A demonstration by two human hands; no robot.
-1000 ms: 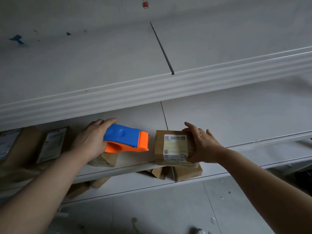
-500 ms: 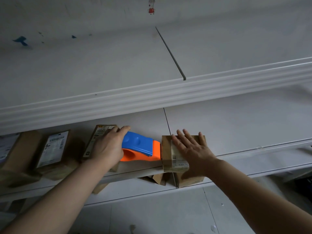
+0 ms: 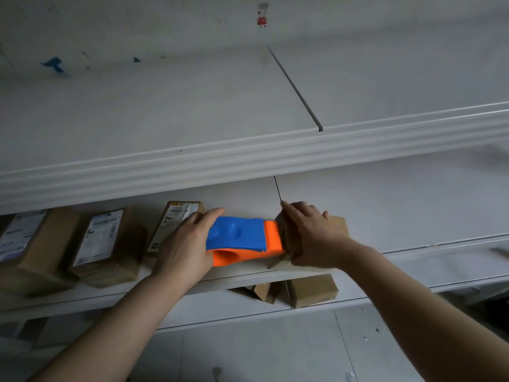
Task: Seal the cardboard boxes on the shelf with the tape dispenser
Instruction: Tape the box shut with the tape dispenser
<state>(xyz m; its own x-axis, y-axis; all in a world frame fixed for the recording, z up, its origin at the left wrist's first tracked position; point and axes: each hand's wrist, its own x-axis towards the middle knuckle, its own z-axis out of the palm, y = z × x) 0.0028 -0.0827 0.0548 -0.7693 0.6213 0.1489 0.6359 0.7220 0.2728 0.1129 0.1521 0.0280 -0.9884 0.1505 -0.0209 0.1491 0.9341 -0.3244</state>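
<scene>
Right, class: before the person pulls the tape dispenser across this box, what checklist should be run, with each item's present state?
1. Left hand grips tape dispenser: ok.
2. Right hand holds cardboard box: ok.
3. Dispenser's orange front meets the box: ok.
4. Tape stuck to the box: cannot tell.
5. Flaps closed: cannot tell, the hand covers them.
6. Box rests on shelf: ok.

Blue-orange tape dispenser [image 3: 239, 238] against cardboard box [image 3: 337, 226]
</scene>
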